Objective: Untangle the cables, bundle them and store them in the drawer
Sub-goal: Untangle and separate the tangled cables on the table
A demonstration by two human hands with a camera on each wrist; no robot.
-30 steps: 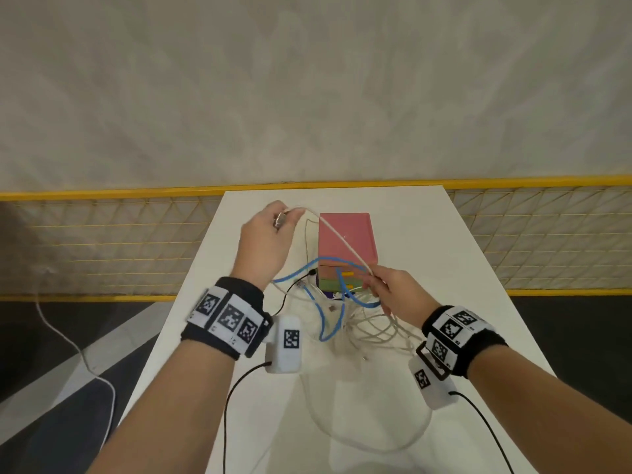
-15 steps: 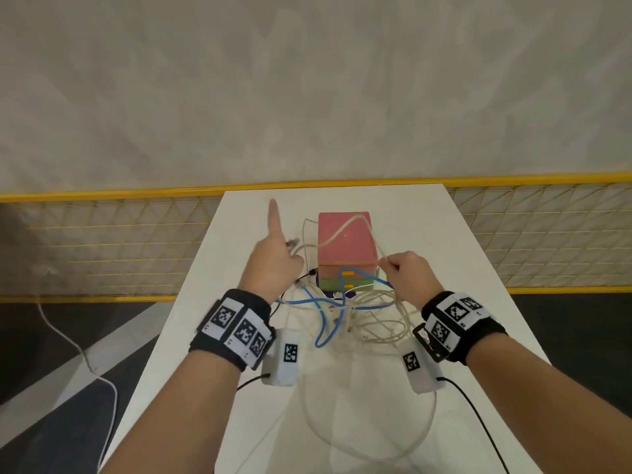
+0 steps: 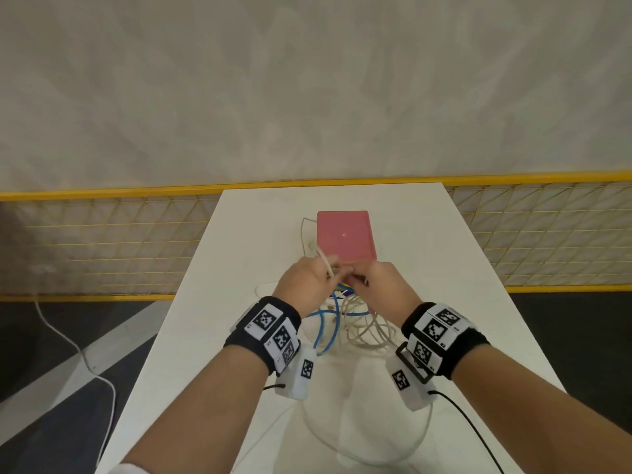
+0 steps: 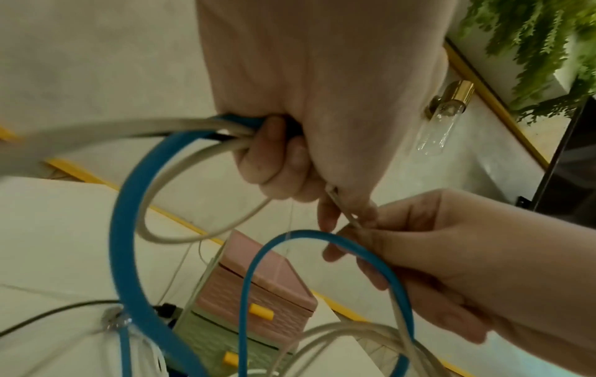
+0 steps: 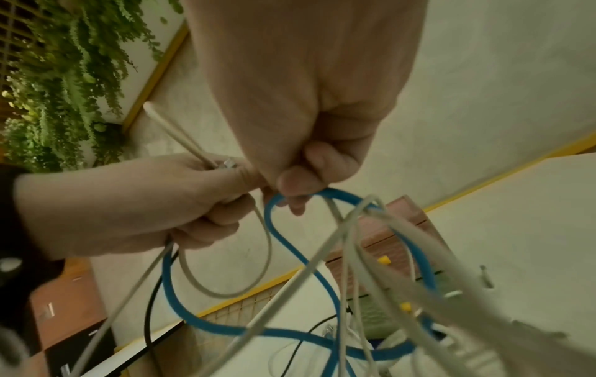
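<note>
Untangling step: both hands meet at the centre of the head view, just in front of the drawer unit (image 3: 345, 236), working a knot of cables held above the white table (image 3: 212, 323).
Left hand (image 3: 306, 285): fingers curled round several strands; the left wrist view shows the blue cable (image 4: 135, 244), a grey cable (image 4: 180, 178) and a thin black lead gathered in its fist, with a grey cable end passing between thumb and forefinger.
Right hand (image 3: 384, 285): fingertips (image 5: 292, 186) pinch a loop of the blue cable where a grey strand crosses it, touching the left hand's fingertips.
Cables: a mixed tangle; the loose remainder hangs below the hands and rests on the table in the lower centre of the head view, and one pale loop trails towards the bottom edge of the frame.
Drawer unit: pink top, green tier below, yellow handles (image 4: 261, 311); the visible drawers look closed, and it stands behind the tangle, above centre in the head view.
Progress (judgement): early; nothing is separated, bundled or stored yet.
Next move (judgement): the grey end should be drawn clear of the blue loop while the left hand keeps the other strands apart; slow pulling is advisable, since a hard tug could tighten the crossing.
Uncertain: the number of separate grey cables cannot be told.
</note>
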